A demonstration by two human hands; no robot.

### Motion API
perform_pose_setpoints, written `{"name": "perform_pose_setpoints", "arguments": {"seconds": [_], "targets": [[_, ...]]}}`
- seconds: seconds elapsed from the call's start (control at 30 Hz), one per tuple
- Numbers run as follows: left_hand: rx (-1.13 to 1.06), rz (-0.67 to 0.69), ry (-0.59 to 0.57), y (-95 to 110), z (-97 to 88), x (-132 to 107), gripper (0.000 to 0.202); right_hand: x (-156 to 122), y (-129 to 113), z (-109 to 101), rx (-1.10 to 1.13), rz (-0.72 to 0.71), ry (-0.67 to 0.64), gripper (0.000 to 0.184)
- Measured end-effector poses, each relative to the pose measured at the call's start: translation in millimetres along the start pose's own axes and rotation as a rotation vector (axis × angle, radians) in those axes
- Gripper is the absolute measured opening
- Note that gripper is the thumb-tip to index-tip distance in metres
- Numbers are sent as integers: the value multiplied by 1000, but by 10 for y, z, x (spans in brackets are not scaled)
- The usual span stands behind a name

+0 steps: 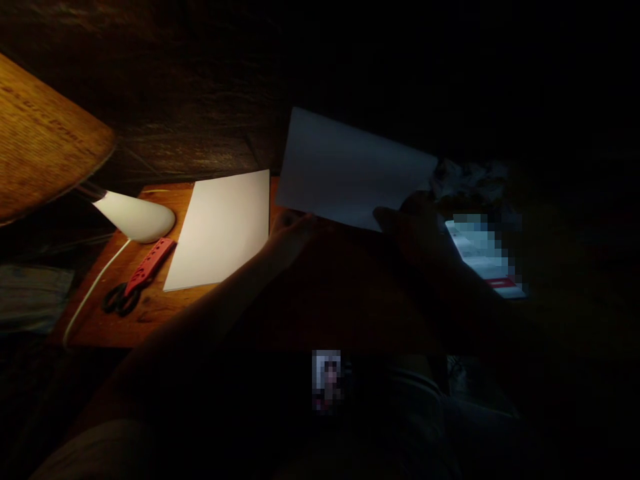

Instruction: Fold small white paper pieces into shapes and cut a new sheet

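The scene is very dark, lit only by a lamp at the left. Both hands hold a white sheet of paper (350,170) lifted and tilted above the wooden table (150,313). My left hand (290,233) pinches its lower left edge. My right hand (410,220), a dark silhouette, grips its lower right edge. A second white sheet (220,227) lies flat on the table just left of the held one.
A white desk lamp base (135,217) with its cord stands at the table's left, a woven shade (40,140) above it. Red-sheathed scissors with black handles (137,277) lie beside it. A lit phone screen (485,257) glows at right, crumpled paper (467,177) behind it.
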State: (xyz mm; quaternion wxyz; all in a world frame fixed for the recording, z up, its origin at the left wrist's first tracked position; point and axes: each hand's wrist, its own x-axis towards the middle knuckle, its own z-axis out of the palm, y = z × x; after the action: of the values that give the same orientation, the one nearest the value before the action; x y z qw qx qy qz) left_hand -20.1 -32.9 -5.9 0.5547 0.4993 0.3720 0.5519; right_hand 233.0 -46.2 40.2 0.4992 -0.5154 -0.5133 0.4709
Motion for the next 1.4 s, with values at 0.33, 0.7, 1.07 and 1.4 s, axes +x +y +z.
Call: {"name": "perform_pose_setpoints", "arguments": {"seconds": [0.33, 0.7, 1.07, 1.4], "targets": [[108, 30, 91, -95, 113, -75, 47, -99, 34, 108, 26, 48, -54, 41], [54, -59, -70, 79, -31, -72, 44, 186, -18, -215, 248, 173, -221, 70], [141, -247, -407, 167, 97, -194, 34, 18, -16, -123, 81, 149, -410, 61], [230, -307, -187, 170, 148, -205, 42, 59, 125, -52, -72, -6, -79, 56]]}}
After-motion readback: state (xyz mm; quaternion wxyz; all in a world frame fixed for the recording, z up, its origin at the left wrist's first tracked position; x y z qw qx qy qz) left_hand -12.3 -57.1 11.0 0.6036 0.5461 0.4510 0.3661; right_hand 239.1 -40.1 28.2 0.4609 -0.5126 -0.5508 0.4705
